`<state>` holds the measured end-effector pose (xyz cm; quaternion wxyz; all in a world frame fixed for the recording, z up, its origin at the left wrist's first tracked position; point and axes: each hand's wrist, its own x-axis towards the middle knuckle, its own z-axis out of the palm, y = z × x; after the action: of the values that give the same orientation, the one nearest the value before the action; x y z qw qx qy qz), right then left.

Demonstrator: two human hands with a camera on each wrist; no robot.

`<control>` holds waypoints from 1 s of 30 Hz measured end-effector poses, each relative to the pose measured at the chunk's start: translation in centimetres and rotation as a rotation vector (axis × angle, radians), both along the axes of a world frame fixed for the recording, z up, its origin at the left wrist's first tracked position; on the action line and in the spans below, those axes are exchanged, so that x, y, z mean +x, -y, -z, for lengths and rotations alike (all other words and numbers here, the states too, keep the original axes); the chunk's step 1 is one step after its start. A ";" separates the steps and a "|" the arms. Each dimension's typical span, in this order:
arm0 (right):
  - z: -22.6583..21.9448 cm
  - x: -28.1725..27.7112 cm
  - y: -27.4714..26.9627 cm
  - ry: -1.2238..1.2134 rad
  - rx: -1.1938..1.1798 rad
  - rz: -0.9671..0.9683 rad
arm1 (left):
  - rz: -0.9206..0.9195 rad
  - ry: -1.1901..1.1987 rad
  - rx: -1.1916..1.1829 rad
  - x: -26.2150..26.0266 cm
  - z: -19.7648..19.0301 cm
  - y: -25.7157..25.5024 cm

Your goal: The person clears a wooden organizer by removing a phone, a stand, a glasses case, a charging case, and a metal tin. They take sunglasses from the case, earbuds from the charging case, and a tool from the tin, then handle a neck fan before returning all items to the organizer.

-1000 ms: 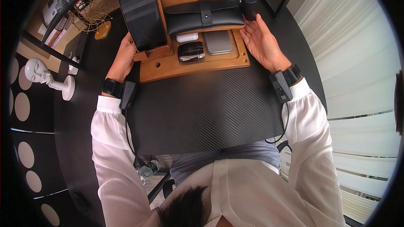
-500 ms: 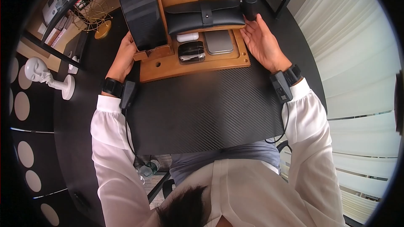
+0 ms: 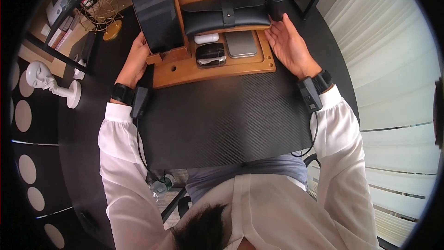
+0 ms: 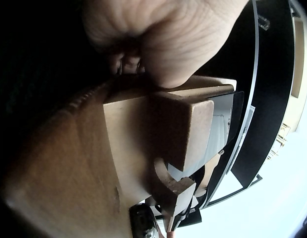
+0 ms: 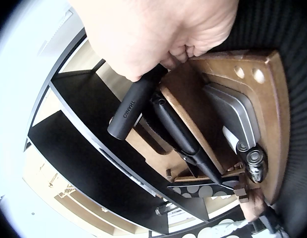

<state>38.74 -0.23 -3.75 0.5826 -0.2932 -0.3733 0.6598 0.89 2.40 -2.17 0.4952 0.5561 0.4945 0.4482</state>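
A wooden desk organizer [image 3: 185,75] stands in front of the person, with a hand at either side. My left hand [image 3: 134,60] grips its left edge behind the phone [image 3: 159,16]; its curled fingers [image 4: 131,63] are partly hidden by the palm. The right hand [image 3: 292,51] holds the right edge, thumb up by a black rounded bar [image 5: 131,111], fingers bent against the wood. A black strapped pouch [image 3: 208,22] lies on the upper shelf. Below it sit a white earbud case [image 3: 206,39], a flat silver tin [image 3: 241,45] and a small glossy black item [image 3: 210,54].
The organizer stands on a dark desk with a textured black mat [image 3: 222,120]. To the left are a white head figurine [image 3: 41,76] and a gold wire ornament [image 3: 104,16]. Black shelf frames rise behind, and white blinds [image 3: 393,88] hang at right.
The head view has shifted slightly, so the organizer and figurine appear a little higher. Both hands keep their places at the organizer's sides.
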 end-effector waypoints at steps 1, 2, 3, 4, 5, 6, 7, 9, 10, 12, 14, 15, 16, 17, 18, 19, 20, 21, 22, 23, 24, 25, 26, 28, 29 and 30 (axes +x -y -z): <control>0.1 0.1 -0.1 -0.001 0.004 -0.003 | -0.011 -0.006 -0.008 0.1 -0.1 0.1; 0.2 0.1 -0.2 -0.003 0.008 -0.006 | -0.011 -0.007 -0.007 0.1 -0.1 0.1; 0.4 0.2 -0.3 -0.011 0.006 -0.005 | -0.011 -0.008 -0.005 0.0 0.0 0.1; 0.5 0.3 -0.4 -0.019 0.003 -0.003 | -0.010 -0.010 -0.003 0.0 0.0 0.1; 0.5 0.3 -0.4 -0.028 0.001 -0.002 | -0.015 -0.014 -0.001 0.0 0.0 0.1; 0.4 0.2 -0.4 -0.027 -0.003 0.001 | -0.020 -0.019 0.002 0.2 -0.1 0.1; 0.2 0.1 -0.2 -0.025 -0.007 0.005 | -0.024 -0.023 0.004 0.3 -0.1 0.1; 0.1 0.1 -0.1 -0.025 -0.010 0.008 | 0.006 0.000 0.012 -0.3 0.4 -0.3; 0.1 0.1 -0.1 -0.026 -0.010 0.008 | 0.020 0.011 0.016 -0.6 0.6 -0.5; 0.2 0.1 -0.2 -0.030 -0.012 0.004 | 0.024 0.011 0.014 -0.9 0.9 -0.7; 0.4 0.3 -0.3 -0.036 -0.016 -0.002 | 0.027 0.015 0.012 -0.9 1.0 -0.8; 0.4 0.3 -0.3 -0.036 -0.016 -0.002 | 0.028 0.018 0.012 -0.9 1.0 -0.8; 0.4 0.3 -0.3 -0.035 -0.016 -0.002 | 0.029 0.021 0.012 -0.9 1.0 -0.8; 0.4 0.3 -0.3 -0.035 -0.016 -0.002 | 0.023 0.014 0.010 -0.9 0.9 -0.8; 0.4 0.3 -0.3 -0.033 -0.015 -0.001 | 0.018 0.006 0.008 -0.8 0.8 -0.7; 0.4 0.3 -0.3 -0.032 -0.014 0.001 | 0.013 -0.001 0.007 -0.7 0.7 -0.6; 0.4 0.3 -0.3 -0.030 -0.013 0.003 | 0.006 -0.008 0.004 -0.5 0.6 -0.5; 0.4 0.2 -0.3 -0.028 -0.013 0.004 | 0.000 -0.014 0.001 -0.3 0.4 -0.3; 0.3 0.2 -0.2 -0.025 -0.012 0.005 | -0.008 -0.021 -0.001 -0.1 0.3 -0.2; 0.3 0.2 -0.2 -0.022 -0.011 0.006 | -0.003 -0.019 0.002 -0.2 0.3 -0.3; 0.2 0.1 -0.2 -0.013 -0.007 0.007 | 0.001 -0.016 0.005 -0.2 0.4 -0.3; 0.0 0.0 -0.1 -0.005 -0.002 0.007 | 0.006 -0.015 0.009 -0.2 0.3 -0.3; 0.0 0.0 0.0 0.003 0.003 0.008 | -0.003 -0.015 0.004 -0.2 0.3 -0.3; 0.0 -0.1 0.0 0.001 -0.003 0.011 | -0.023 -0.016 -0.006 0.2 -0.1 0.1; 0.0 -0.1 0.0 -0.001 -0.006 0.012 | -0.023 -0.015 -0.005 0.2 0.0 0.1; 0.0 -0.1 0.0 -0.005 -0.003 0.009 | -0.024 -0.014 -0.002 0.1 0.0 0.0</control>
<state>38.68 -0.18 -3.75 0.5860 -0.2940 -0.3693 0.6586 1.03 2.37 -2.19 0.4871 0.5528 0.5050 0.4496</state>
